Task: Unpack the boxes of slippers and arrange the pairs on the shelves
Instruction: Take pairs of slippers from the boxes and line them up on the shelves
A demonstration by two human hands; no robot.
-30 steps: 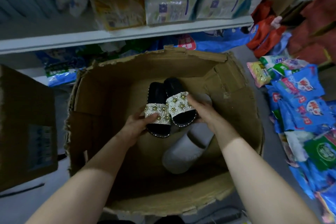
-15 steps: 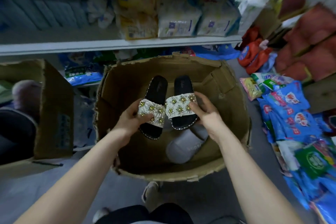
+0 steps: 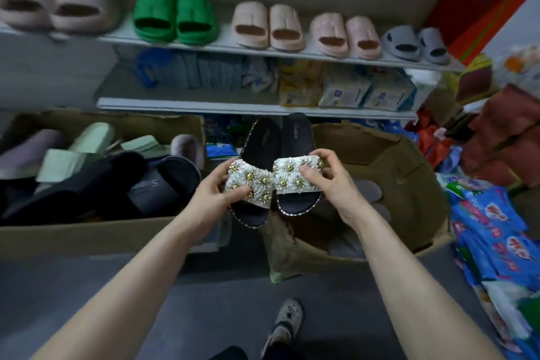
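Observation:
I hold a pair of black slippers with white flowered straps side by side, above the gap between two boxes. My left hand [image 3: 214, 199] grips the left slipper [image 3: 258, 149] by its strap. My right hand [image 3: 336, 184] pinches the strap of the right slipper [image 3: 296, 137]. Below on the right stands a brown cardboard box [image 3: 409, 172] with a grey slipper [image 3: 368, 193] inside. The top shelf [image 3: 222, 45] carries several pairs: pink, green [image 3: 174, 19], peach, pink and grey.
A second cardboard box [image 3: 87, 235] on the left is full of mixed slippers, dark and pale green. The middle shelf [image 3: 187, 104] holds packaged goods. Blue packets [image 3: 493, 231] are piled on the floor at right. My shoe [image 3: 285, 321] stands on the grey floor.
Both hands have lifted the flowered pair up out of the right box. My view has risen, so the top shelf and the left box show fully now.

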